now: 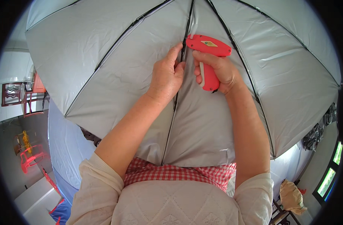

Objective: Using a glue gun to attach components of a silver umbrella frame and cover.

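An open umbrella [115,86] spreads before me, its silver-grey inner side facing me and its black ribs fanning out from the top. My right hand [226,73] grips a red tagging gun [209,45] by its handle, with the fingers wrapped around the front. The gun's nose meets the middle rib [188,26] from the right. My left hand [165,73] pinches that same rib just below the nose, index finger stretched up along it and thumb on the right side. The gun's needle tip cannot be made out.
A red-and-white checked cloth [179,175] lies across my lap under the umbrella's near edge. Pale blue fabric [62,150] hangs at the left. Farther left are a dark wooden chair [30,101] and a red plastic chair [30,161]. A tan bag [291,197] is at the lower right.
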The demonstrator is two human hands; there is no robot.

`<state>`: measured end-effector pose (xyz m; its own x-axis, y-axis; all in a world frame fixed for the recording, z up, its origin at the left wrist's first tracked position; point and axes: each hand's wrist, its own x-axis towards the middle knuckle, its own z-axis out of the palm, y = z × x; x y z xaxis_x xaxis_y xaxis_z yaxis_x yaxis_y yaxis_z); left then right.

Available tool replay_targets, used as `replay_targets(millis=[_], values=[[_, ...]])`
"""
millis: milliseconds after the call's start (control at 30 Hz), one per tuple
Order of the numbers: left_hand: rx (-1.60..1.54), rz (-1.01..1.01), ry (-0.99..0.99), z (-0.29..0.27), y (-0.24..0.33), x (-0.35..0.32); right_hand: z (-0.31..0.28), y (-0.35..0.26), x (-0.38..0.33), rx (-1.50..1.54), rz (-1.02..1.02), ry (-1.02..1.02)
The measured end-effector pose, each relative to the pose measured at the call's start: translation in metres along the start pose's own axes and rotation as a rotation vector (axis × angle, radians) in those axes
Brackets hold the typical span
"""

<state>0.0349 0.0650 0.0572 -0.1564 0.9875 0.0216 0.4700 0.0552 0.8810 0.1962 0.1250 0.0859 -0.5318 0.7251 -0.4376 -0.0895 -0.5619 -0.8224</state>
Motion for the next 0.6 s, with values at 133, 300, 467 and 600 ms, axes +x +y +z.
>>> replay_targets(millis=[133,300,467,600], values=[[0.151,0.178,0.077,-0.004,-0.003,0.002,0.003,0.003,-0.003,0.099,-0.025,0.039],[0.647,0.049,-0.185,-0.014,-0.008,-0.056,0.006,0.035,-0.056,0.350,0.024,0.086],[0.769,0.016,-0.276,-0.017,-0.004,-0.082,0.072,0.117,-0.121,0.436,0.198,0.227],[0.513,-0.032,-0.107,-0.019,-0.012,-0.095,0.088,0.125,-0.129,0.388,0.194,0.168]])
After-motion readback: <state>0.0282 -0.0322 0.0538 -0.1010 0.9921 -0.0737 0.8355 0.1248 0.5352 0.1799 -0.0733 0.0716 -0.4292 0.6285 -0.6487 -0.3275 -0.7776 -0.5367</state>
